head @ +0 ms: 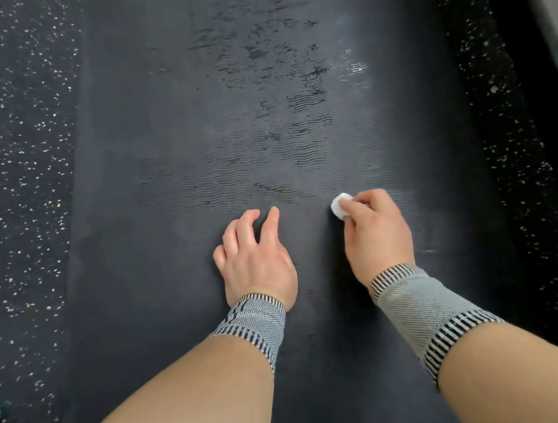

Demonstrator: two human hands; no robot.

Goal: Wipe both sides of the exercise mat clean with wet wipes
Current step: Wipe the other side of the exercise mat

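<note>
Near the close end of the exercise mat point(166, 137), the right hand point(376, 232) pinches a small balled-up wet wipe point(341, 205) between thumb and fingers and holds it against the surface, while the left hand point(254, 251) grasps nothing and rests on the mat with its fingers loosely bent, fingertips touching down. Both wrists wear grey knitted bands with striped edges.

The main risk, as I judge it, is patchy cleaning: the wipe is wadded so tight that only a little of it meets the mat, so strokes could leave unwiped strips between them, above all toward the long edges. A wipe that small may also dry out or load with dirt and then only smear (the streaks farther up hint at uneven wetting). If the left hand lifts off, the mat could creep or ruckle under a firm stroke. Kneeling or leaning on the damp part could print it again.

The mat itself is dark grey, lying flat and lengthwise away from the person on black speckled flooring point(8, 171). Its face has a fine wavy ribbed texture; a broad middle band shows darker wet blotches and a few bright glints of moisture, while the edges look dull and dry. Its underside is hidden, so that side's state cannot be told
</note>
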